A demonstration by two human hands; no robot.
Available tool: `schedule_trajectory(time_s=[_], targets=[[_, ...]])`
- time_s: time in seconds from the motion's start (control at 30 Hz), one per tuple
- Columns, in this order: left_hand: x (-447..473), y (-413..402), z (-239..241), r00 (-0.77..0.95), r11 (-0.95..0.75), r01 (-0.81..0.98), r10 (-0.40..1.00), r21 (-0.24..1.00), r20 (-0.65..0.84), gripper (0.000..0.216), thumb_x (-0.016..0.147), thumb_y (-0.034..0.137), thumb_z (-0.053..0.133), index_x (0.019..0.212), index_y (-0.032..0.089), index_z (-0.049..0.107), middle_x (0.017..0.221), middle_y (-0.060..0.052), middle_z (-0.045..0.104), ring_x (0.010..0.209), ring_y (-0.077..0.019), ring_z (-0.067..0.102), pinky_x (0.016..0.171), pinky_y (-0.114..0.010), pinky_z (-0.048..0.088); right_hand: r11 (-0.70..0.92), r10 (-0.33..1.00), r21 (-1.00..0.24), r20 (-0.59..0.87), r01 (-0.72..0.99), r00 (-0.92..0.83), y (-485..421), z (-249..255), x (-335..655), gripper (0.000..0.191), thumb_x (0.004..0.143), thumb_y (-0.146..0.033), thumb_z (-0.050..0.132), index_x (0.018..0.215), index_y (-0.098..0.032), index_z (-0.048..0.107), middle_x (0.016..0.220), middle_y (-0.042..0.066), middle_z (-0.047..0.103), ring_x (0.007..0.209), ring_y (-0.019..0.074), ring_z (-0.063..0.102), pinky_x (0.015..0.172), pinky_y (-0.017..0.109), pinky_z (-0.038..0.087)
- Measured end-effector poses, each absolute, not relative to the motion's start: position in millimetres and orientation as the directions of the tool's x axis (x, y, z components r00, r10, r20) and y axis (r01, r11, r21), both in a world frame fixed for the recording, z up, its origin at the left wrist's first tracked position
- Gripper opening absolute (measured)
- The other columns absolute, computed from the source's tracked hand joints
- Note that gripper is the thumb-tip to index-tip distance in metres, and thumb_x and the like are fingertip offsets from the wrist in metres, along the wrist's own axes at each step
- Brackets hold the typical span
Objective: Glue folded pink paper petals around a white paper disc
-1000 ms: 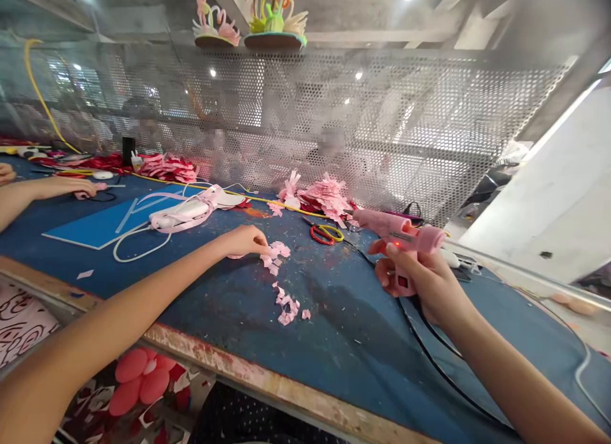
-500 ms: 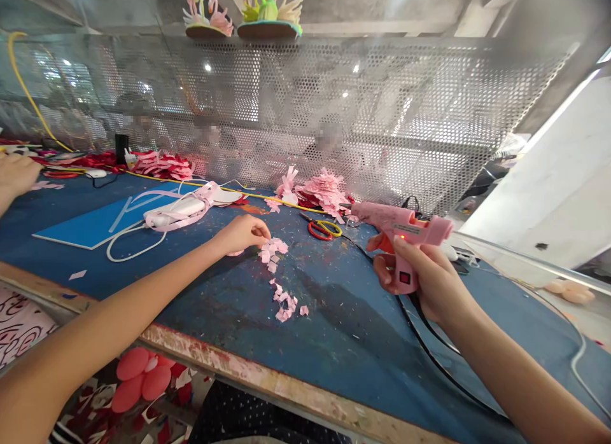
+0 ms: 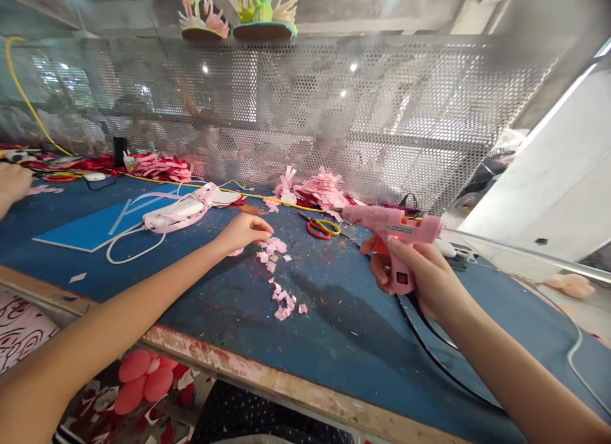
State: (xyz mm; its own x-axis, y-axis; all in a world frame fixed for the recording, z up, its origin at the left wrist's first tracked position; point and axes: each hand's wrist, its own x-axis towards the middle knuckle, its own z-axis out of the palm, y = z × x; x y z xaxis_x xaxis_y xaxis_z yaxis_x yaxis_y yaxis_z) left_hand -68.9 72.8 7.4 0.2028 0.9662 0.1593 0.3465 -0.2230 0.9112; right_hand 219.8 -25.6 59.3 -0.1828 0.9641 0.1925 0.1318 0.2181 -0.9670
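My right hand (image 3: 420,272) is wrapped round the handle of a pink glue gun (image 3: 398,234), whose nozzle points left above the blue tabletop. A small light glows on the gun. Left of centre, my left hand (image 3: 245,234) is low over the table, thumb and fingers brought together at the edge of a small heap of pink paper pieces (image 3: 273,248). What lies between those fingertips is too small to make out. More pink pieces (image 3: 285,302) trail nearer the front edge. Between the hands, farther back, lie scissors (image 3: 319,229) with red and yellow handles.
Behind stand pink fringed bundles (image 3: 322,188) against a perforated metal screen (image 3: 286,113). To the left lie a blue board (image 3: 90,228) and a white power strip (image 3: 176,214) with its cord. Another person's hand (image 3: 13,183) shows at the far left. A black cable (image 3: 429,352) runs below the gun.
The glue gun has shifted slightly left in my right hand. My left hand has moved slightly right over the heap, and a pink piece now shows apart at the heap's right side.
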Motion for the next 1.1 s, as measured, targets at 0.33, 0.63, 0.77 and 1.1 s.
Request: schedule_trajectory(time_s=[0.33,0.63,0.77,1.1], targets=[[-59.1,63.5,4.1,0.179,-0.127,0.175,0.979,0.976,0.095,0.024,0.069,0.014,0.068,0.092,0.013,0.061,0.073,-0.003,0.066,0.062,-0.0119,0.066,0.062,-0.025,0.054,0.199,0.973,-0.963,0.173,0.181,-0.149,-25.3,58.5,217.8,0.036,0.078,-0.053,0.056,0.079,-0.017,0.055,0.048,-0.002,0.052,0.039,0.0102,0.044,0.041,0.023,0.033],[-59.2,60.0,7.6,0.098,-0.187,0.092,0.979,0.978,0.178,0.029,0.066,0.016,0.071,0.092,0.013,0.059,0.077,-0.001,0.064,0.063,-0.0094,0.061,0.057,-0.021,0.048,0.202,0.974,-0.956,0.174,0.212,-0.141,-20.0,53.9,223.4,0.040,0.077,-0.057,0.056,0.077,-0.017,0.059,0.047,-0.001,0.053,0.039,0.0105,0.045,0.041,0.023,0.035],[-56.6,56.2,8.7,0.080,-0.213,0.077,0.975,0.974,0.207,0.032,0.065,0.012,0.071,0.093,0.014,0.057,0.076,0.000,0.063,0.061,-0.0084,0.060,0.056,-0.020,0.047,0.204,0.973,-0.951,0.172,0.232,-0.152,-19.6,53.0,224.0,0.041,0.078,-0.057,0.055,0.077,-0.017,0.059,0.047,-0.001,0.053,0.040,0.0101,0.045,0.041,0.022,0.036],[-37.9,37.3,11.1,0.104,-0.123,-0.070,0.986,0.990,0.130,0.043,0.071,0.009,0.068,0.107,0.017,0.045,0.075,-0.001,0.069,0.066,-0.0121,0.066,0.066,-0.026,0.052,0.250,0.968,-0.883,0.223,0.397,-0.114,-16.3,41.1,220.9,0.045,0.075,-0.061,0.057,0.077,-0.016,0.062,0.049,-0.001,0.053,0.042,0.0121,0.049,0.043,0.024,0.037]])
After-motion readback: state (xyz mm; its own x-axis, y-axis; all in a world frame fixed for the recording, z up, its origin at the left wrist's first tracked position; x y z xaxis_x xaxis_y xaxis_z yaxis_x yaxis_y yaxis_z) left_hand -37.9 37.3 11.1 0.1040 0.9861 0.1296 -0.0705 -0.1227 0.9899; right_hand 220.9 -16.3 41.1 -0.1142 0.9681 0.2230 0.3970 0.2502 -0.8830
